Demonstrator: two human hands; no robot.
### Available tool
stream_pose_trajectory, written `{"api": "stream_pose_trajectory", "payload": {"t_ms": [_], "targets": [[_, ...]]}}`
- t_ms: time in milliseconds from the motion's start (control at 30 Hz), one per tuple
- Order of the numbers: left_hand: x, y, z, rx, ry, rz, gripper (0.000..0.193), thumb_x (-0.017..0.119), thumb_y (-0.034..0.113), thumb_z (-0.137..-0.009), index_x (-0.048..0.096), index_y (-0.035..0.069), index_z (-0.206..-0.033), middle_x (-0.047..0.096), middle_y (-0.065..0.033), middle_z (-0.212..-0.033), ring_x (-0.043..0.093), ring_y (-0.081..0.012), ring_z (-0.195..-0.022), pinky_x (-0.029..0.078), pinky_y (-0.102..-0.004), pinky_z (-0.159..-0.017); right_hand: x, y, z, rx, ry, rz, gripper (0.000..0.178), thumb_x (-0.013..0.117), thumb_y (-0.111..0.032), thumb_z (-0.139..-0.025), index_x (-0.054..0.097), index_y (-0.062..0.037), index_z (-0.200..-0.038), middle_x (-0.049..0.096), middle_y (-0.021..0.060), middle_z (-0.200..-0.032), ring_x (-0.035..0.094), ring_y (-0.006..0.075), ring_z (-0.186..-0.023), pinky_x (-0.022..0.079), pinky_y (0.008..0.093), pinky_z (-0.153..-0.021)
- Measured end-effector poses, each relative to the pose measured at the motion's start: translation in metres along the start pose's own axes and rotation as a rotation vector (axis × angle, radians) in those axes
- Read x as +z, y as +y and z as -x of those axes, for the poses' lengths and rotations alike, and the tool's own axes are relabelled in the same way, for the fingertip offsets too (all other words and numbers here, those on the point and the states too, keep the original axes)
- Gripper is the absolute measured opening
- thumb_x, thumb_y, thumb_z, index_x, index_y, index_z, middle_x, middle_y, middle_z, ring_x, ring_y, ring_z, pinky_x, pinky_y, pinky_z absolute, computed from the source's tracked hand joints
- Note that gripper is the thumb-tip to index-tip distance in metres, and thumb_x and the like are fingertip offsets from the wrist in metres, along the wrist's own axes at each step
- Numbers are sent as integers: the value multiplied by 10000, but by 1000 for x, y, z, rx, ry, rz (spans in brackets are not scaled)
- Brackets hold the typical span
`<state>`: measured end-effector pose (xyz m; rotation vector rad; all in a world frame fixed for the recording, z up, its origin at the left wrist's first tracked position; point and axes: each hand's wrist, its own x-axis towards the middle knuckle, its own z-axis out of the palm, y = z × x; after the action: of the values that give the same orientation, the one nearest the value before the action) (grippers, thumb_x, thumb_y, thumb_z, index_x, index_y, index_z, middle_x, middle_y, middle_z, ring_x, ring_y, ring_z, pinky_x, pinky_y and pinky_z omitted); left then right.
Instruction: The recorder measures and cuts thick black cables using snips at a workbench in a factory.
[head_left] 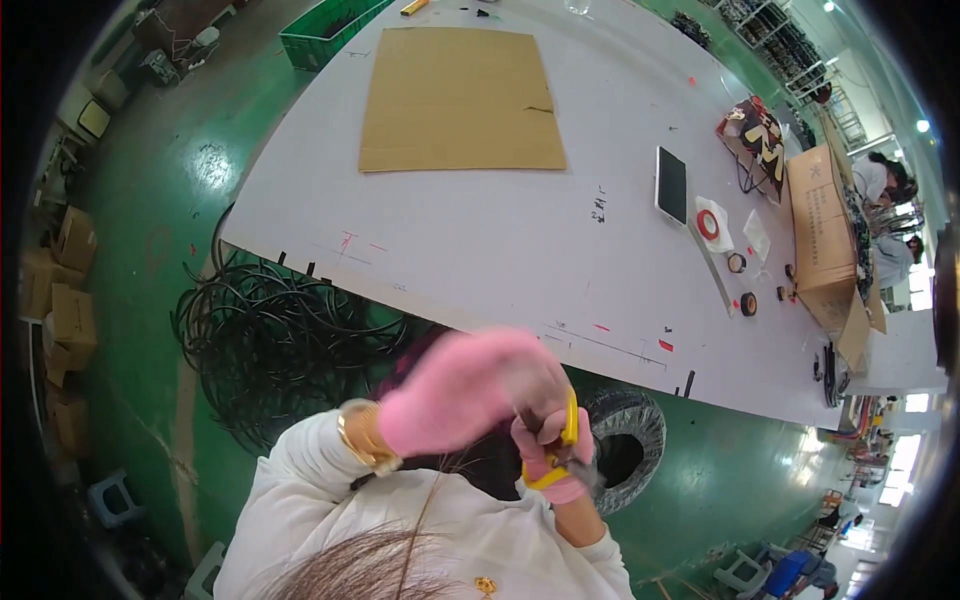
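Though part-hidden, scissors (pixel 571 418) within right grip (pixel 546 455)

Matt cloth and cardboard, glossy floor and film
Pink gloves (pixel 465 390) look like matt cloth, yellow handles (pixel 571 417) smooth plastic; the cardboard sheet (pixel 460 100) is matt, the green floor (pixel 215 165) glossy, the coil's wrapping (pixel 648 437) crinkled, shiny film.

And there it is, the broad white table (pixel 470 230): flat brown cardboard sheet (pixel 460 100) far left, round red tape roll (pixel 700 222) right!
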<state>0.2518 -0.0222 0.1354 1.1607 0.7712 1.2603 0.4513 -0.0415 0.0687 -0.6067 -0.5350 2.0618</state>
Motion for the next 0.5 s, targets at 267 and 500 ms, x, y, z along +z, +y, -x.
{"api": "stream_pose_trajectory", "payload": {"t_ms": [267, 500], "targets": [[-230, 82, 25, 466, 505, 941, 222, 504, 138, -956, 486, 120, -735, 398, 55, -632, 363, -90, -585, 330, -250, -567, -20, -95, 17, 284, 396, 921, 358, 734, -99, -651, 381, -136, -599, 413, -31, -612, 414, 79, -545, 341, 269, -509], [-393, 83, 136, 619, 478, 647, 240, 496, 228, -966, 514, 102, -763, 504, 3, -698, 507, -139, -706, 438, -324, -711, -25, -166, 23, 110, 289, 1217, 275, 618, -48, -713, 360, -139, -688, 525, 43, -603, 380, 54, -441, 260, 226, -384]]}}
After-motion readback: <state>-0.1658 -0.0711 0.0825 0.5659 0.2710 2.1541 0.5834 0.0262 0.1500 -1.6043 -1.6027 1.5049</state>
